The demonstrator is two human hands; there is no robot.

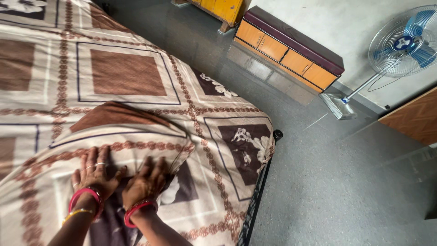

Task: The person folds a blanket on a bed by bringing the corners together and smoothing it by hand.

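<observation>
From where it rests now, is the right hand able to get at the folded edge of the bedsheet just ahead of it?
Probably yes. The right hand lies flat on the bedsheet, fingertips close to the folded edge, with nothing lying between them.

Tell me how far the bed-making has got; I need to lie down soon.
Done: the patterned bedsheet already covers the bed up to its black frame. In hand: left hand and right hand press flat on a folded-over flap near the edge. Left: that fold and nearby wrinkles look unsmoothed.

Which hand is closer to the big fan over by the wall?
Right. The right hand lies flat on the bedsheet, on the fan's side; the left hand lies just beyond it, farther away.
</observation>
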